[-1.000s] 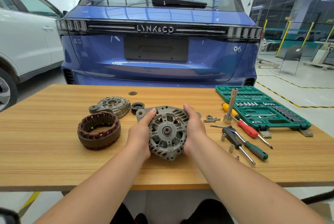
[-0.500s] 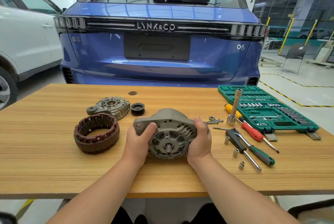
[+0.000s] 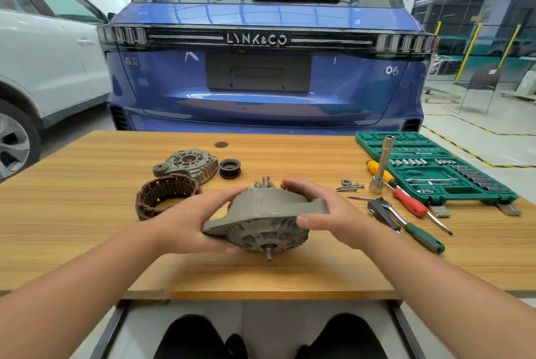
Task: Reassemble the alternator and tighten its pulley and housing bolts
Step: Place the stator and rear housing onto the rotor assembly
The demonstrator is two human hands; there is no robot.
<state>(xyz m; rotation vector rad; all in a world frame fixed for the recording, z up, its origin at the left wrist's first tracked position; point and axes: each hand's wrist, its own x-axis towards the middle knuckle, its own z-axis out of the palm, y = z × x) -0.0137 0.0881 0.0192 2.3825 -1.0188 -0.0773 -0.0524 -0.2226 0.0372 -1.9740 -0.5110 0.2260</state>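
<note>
My left hand (image 3: 191, 222) and my right hand (image 3: 327, 210) hold the grey front housing with its rotor (image 3: 266, 219) between them, above the wooden table (image 3: 87, 213). The threaded shaft points toward me and downward. My left fingers curl under its lower left lug; my right thumb and fingers grip its right lug and top. Left of it lie the copper-wound stator ring (image 3: 166, 194), the rear housing cover (image 3: 188, 165) and the black pulley (image 3: 229, 167). Loose bolts and a nut (image 3: 349, 185) lie to the right.
A green socket set case (image 3: 435, 170) lies open at the right. Beside it are an upright socket extension (image 3: 381, 170), a ratchet with green handle (image 3: 403, 222) and a red-handled screwdriver (image 3: 412, 202). A blue car stands behind the table, a white car at the left.
The housing has been tipped and turned in both hands: its fan face faced me a second ago, and now its side is up with the shaft pointing toward me. The view has moved closer.
</note>
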